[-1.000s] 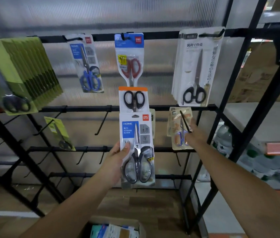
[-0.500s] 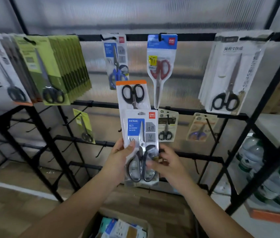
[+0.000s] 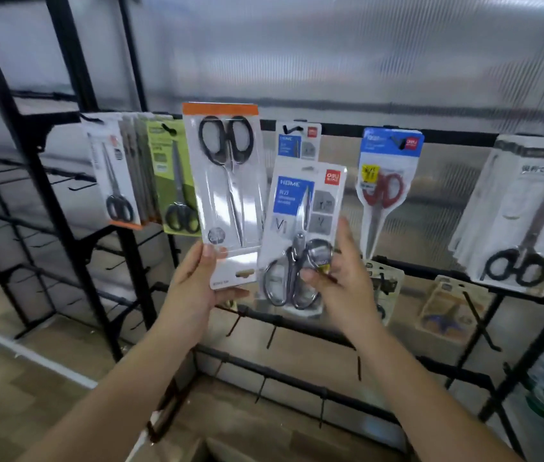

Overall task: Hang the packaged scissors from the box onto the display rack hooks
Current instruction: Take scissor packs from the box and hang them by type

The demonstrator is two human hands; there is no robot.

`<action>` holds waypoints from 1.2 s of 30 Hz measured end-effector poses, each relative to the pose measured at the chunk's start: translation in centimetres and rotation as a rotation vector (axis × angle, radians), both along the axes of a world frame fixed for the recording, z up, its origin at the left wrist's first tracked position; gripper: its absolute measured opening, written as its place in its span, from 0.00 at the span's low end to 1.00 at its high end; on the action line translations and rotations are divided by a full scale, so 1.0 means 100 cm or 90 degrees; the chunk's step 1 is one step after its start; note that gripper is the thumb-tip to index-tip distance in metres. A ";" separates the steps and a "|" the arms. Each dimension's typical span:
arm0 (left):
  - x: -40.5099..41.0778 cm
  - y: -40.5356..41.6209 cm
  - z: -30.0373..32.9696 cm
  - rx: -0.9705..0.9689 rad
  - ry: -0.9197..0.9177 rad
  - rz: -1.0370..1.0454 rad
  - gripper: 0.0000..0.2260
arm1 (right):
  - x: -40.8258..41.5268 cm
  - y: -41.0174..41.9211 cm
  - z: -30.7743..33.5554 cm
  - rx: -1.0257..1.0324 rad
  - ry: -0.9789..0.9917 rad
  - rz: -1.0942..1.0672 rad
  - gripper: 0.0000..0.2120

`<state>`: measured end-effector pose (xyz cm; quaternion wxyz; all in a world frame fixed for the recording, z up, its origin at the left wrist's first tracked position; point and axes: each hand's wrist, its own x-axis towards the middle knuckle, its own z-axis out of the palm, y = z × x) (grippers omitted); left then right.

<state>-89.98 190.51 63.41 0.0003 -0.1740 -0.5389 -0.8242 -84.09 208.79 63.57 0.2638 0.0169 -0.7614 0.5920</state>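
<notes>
I have split the two packs: my left hand [image 3: 197,288] now grips the orange-topped pack [image 3: 227,191] alone, raised higher. My right hand [image 3: 340,278] pinches the blue HOME pack [image 3: 300,235] beside it, before the rack [image 3: 430,271].

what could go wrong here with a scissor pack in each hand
1. The left hand pinches the orange-topped pack only by its bottom edge, so the tall pack could tip or slip.
2. The right hand grips the blue HOME pack low too; with both hands full, neither can steady a hook while threading.
3. The frame is blurred, suggesting quick motion; a pack could knock the hanging red-handled pack.
</notes>
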 end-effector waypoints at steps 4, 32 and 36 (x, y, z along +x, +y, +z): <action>-0.023 -0.030 0.013 -0.021 0.051 0.013 0.10 | -0.041 0.001 0.052 0.080 -0.007 -0.058 0.43; -0.087 -0.103 0.028 -0.104 0.049 -0.096 0.10 | -0.133 -0.013 0.097 0.307 -0.161 -0.369 0.30; -0.111 -0.148 0.051 -0.459 0.279 -0.018 0.11 | -0.094 -0.063 0.112 0.466 0.214 -0.344 0.22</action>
